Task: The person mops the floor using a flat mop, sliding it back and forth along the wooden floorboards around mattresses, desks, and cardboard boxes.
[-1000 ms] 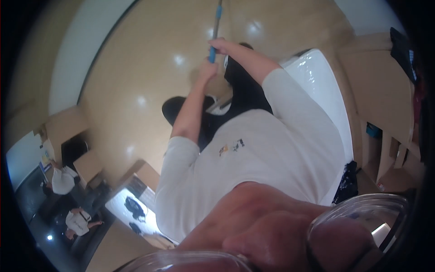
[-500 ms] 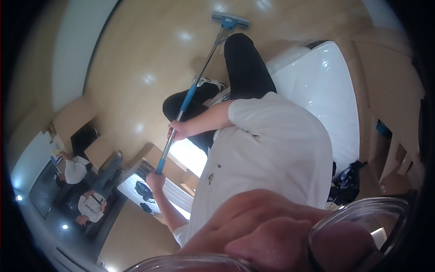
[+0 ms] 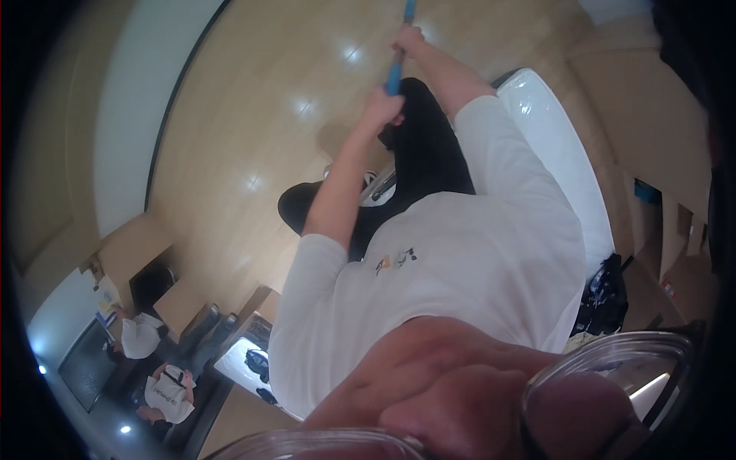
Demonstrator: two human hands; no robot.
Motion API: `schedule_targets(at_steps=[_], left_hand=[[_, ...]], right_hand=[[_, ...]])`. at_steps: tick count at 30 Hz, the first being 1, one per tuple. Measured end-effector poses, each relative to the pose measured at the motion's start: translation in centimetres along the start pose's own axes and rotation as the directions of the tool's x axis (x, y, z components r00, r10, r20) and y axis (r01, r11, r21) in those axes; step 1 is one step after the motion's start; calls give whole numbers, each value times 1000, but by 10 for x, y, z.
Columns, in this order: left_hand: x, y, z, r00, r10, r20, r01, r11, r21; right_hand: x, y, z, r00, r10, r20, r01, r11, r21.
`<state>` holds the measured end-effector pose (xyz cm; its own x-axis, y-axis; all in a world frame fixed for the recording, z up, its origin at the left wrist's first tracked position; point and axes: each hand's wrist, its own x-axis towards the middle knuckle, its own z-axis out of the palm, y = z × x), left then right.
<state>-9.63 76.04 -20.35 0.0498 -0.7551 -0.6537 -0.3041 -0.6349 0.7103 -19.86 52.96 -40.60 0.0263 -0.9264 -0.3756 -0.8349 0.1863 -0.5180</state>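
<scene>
A mop handle (image 3: 395, 77), metallic with blue grips, stretches away from me over the wooden floor, and its far part runs out of the top edge of the view. My left hand (image 3: 381, 109) is closed round the blue grip at the near end. Farther up the handle, my right hand (image 3: 409, 40) is wrapped round it. Both arms reach forward, with the left hand beside my dark-trousered knee (image 3: 420, 96). The mop's head is out of view.
A white plastic-wrapped mattress (image 3: 548, 134) lies to my right, with a dark patterned bag (image 3: 602, 299) near it. Brown cabinets (image 3: 644, 115) stand farther right. Two other people (image 3: 170, 391) are at the lower left, near open boxes or cabinets (image 3: 134, 245).
Both hands have swung the mop handle forward and to the right, arms now stretched out. The flat blue-and-grey mop head has left the view at the top.
</scene>
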Motion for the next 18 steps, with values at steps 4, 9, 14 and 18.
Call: schedule_targets(at_steps=[4,9,14,18], left_hand=[[-4,2,1,990,119,-80,-84,933,349],[-96,-147,-118,970,105,-220,17,871,490],[-337,-271,-215,853,-143,-502,468,636,614],[-486,-244,-278,638,-10,-770,753,214,622]], right_hand=[[1,13,-4,911,-311,270,360,920,-155],[-122,-74,135,731,-426,534,661,635,-399],[-433,-200,240,735,225,640,-428,886,179],[-579,-267,238,255,-127,959,-865,414,285]])
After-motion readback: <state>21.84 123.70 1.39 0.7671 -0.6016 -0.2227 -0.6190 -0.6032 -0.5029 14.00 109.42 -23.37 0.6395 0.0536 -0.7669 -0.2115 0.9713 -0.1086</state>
